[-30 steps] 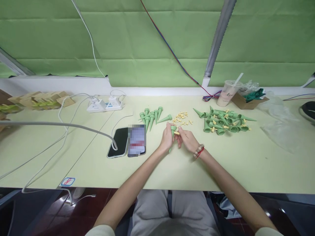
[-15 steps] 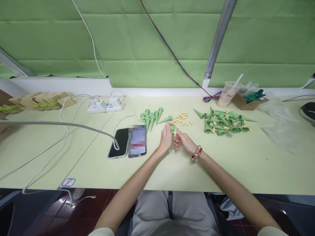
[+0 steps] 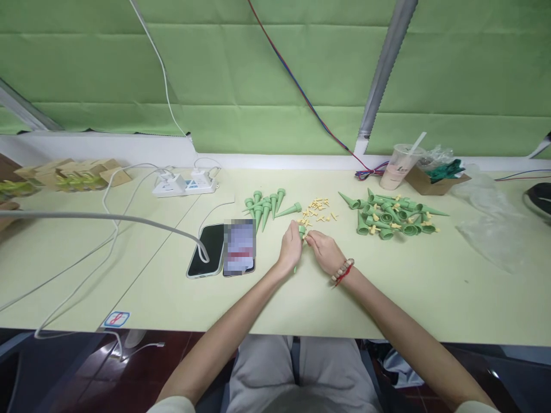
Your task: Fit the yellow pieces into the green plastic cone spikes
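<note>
I see a green cone (image 3: pixel 302 229) in my left grip (image 3: pixel 290 246), wide end away, tip poking out nearer. A small yellow peg (image 3: pixel 305 236) is at its side, pinched by my right grip (image 3: pixel 326 251). Loose yellow pegs (image 3: pixel 317 203) lie just beyond.

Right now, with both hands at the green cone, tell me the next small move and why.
I'd likely push the small yellow piece toward the green cone with the right hand: that hand appears to pinch it by the cone's wide end, while the left hand holds the cone. How far it is seated is hidden.
</note>
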Demonstrator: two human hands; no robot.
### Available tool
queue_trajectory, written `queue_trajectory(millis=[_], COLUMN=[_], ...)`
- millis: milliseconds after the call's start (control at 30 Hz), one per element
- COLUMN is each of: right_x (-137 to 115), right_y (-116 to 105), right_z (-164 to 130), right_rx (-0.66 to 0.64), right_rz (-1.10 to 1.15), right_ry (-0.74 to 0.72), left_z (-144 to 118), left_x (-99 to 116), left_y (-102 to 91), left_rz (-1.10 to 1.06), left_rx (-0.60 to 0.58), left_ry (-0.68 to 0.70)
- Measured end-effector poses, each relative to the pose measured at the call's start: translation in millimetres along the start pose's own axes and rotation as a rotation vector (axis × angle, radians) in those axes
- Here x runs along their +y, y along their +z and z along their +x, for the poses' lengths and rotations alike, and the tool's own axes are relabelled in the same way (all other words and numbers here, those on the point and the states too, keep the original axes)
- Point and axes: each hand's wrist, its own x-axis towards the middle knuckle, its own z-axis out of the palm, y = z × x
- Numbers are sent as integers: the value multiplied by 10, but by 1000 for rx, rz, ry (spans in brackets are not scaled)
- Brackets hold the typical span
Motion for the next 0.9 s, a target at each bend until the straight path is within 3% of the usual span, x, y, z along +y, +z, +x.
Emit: queue_trajectory(millis=[100, 233, 333, 433, 567, 667, 800, 900], right_x=[-46, -123, -138, -108, -42, 5, 43, 18], right_y=[31, -2, -48, -94, -157, -195, -190, -95], right_z=[0, 27, 44, 48, 48, 67, 84, 57], right_rx=[-31, -206, -290, -232, -18, -79, -102, -77], right_rz=[313, 839, 982, 758, 209, 0, -144, -130], right_ry=[185, 448, 511, 444, 121, -74, -163, -137], left_z=[10, 13, -17, -27, 39, 87, 73, 21], left_x=[-19, -5, 36, 70, 74, 64, 64, 86], left_y=[-24, -62, -50, -9, 15, -1, -11, -21], left_rz=[115, 140, 97, -18, -144, -161, -121, -34], left_rx=[-37, -106, -110, -162, -295, -373, -347, -219], left_ry=[123, 233, 281, 158, -39, -156, -135, -48])
